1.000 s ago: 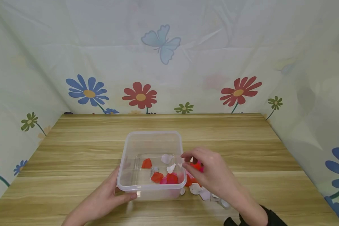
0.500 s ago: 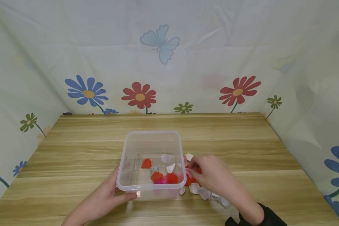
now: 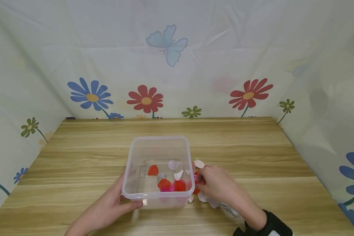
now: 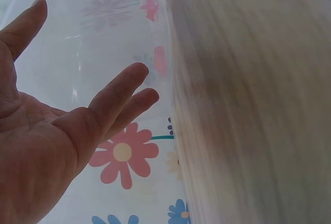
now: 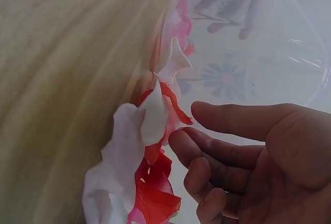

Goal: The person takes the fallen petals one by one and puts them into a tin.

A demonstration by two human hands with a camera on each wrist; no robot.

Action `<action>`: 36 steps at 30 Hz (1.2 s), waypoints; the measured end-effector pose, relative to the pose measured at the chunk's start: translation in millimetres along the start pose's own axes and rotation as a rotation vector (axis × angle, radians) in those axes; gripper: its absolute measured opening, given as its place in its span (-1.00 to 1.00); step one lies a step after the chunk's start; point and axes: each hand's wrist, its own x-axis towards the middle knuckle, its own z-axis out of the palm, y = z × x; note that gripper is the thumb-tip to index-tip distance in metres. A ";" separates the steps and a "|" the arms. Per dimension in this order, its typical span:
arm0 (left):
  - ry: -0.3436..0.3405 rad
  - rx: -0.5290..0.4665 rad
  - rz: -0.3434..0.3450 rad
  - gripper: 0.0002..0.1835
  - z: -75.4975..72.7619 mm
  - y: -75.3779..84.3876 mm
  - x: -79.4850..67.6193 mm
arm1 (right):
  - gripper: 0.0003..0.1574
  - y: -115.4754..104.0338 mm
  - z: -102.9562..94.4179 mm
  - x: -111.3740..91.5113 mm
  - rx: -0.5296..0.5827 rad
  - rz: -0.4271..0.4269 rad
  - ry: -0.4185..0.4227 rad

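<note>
A clear plastic box (image 3: 159, 195) stands open-topped on the table, with several red, pink and white flower petals (image 3: 152, 170) inside. My left hand (image 3: 109, 206) rests against its left side and front corner, thumb along the front wall. The left wrist view shows that hand's fingers (image 4: 121, 87) straight and spread against the clear wall. At the box's right side lies a pile of loose petals (image 5: 121, 146). My right hand (image 3: 221, 185) reaches down into this pile. In the right wrist view its thumb and index fingertip stand slightly apart, right at a red petal's tip (image 5: 178, 110).
The wood-grain table (image 3: 91, 141) reaches back to a white cloth backdrop (image 3: 112, 59) printed with flowers and a butterfly. More white petals (image 3: 213, 202) lie under and in front of the right hand. A black band (image 3: 272, 226) circles the right wrist.
My right hand has gone from beside the box's right rim down into the petal pile, slightly right and lower. The left hand and the box have stayed in place.
</note>
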 end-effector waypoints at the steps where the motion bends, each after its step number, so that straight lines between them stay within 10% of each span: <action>1: 0.000 0.001 0.007 0.06 -0.1 0.1 0.2 | -0.77 -0.3 0.4 0.1 -0.002 -0.003 0.004; 36: -0.007 -0.030 0.013 0.11 -0.1 1.7 -0.1 | -0.82 4.9 -32.5 -1.7 0.095 0.072 0.046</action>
